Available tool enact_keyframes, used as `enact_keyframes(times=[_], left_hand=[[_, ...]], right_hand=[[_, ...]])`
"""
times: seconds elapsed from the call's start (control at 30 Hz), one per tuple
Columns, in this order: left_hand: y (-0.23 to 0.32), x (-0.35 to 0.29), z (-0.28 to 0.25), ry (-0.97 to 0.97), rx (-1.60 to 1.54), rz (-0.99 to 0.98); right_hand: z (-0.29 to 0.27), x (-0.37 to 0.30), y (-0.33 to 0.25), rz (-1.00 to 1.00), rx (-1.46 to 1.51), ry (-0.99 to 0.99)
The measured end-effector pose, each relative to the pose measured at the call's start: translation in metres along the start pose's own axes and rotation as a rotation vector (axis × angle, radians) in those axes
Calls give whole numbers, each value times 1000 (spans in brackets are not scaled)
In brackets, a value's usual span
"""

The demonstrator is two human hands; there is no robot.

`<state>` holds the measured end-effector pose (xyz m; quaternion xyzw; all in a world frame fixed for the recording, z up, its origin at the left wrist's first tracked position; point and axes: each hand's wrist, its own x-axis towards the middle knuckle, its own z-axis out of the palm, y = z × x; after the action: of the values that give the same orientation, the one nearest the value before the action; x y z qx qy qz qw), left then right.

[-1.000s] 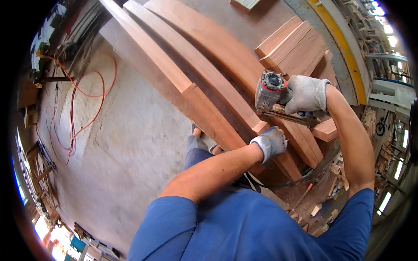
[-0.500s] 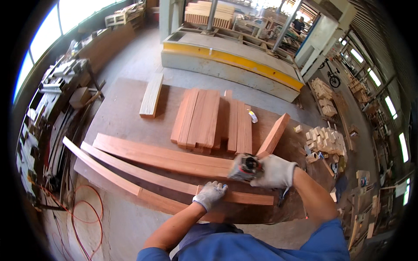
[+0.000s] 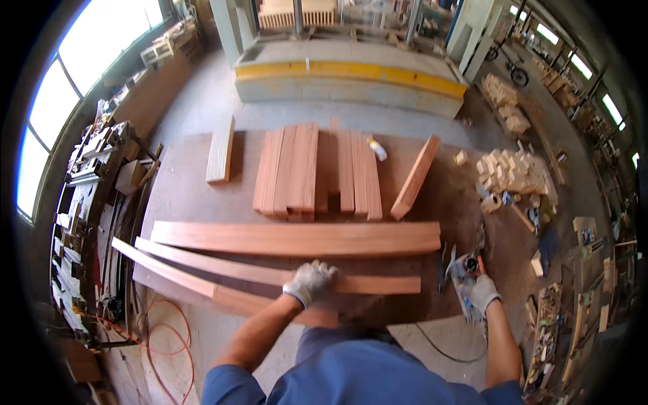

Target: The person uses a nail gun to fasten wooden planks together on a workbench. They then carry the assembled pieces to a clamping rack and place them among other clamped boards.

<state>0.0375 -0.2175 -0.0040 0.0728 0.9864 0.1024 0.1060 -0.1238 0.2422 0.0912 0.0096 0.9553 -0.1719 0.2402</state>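
Slim reddish-brown wooden beam on brown tabletop; work judged unfinished.
Left white-gloved hand rests on it, finger closure unclear; right white-gloved hand, fingers curled, holds grey metal power tool.

Right of centre, bare counter opens between slanted board and block pile. Lower right, the power tool obstructs.
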Motion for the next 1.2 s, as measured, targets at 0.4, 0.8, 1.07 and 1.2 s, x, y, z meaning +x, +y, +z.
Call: enact_keyframes(times=[0.4,0.8,1.07,1.2], left_hand=[[-70,-55,-51,-239,94,-239],[-66,-61,-41,-218,129,-320],[-72,-71,-33,-259,52,-401],[-71,-89,-62,92,-270,-372]], right_hand=[[81,47,62,243,-224,234],[74,103,-44,-225,-42,264],[144,107,-29,-335,55,387],[145,101,-26,-278,-38,232]])
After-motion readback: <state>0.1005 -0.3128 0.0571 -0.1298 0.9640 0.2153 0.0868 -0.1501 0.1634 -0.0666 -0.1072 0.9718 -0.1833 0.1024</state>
